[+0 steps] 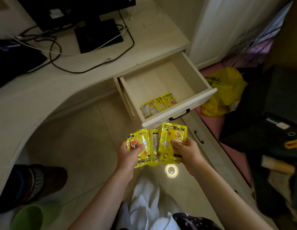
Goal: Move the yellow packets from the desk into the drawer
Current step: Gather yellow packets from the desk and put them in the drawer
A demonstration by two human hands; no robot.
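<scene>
I hold a fanned bunch of yellow packets (155, 145) in both hands, low over the floor just in front of the open drawer. My left hand (127, 154) grips the packets on the left side, thumb on a fox picture. My right hand (186, 150) grips the packet on the right. The cream drawer (179, 112) is pulled out of the desk. Several more yellow packets (158, 104) lie flat in its near corner, against the front wall.
The cream desk (61, 80) curves around at left, carrying a black monitor stand (97, 35) and tangled cables (51, 52). A yellow plastic bag (225, 92) lies right of the drawer. A dark slipper (31, 185) sits on the floor at left. A lower drawer handle (198, 136) shows below.
</scene>
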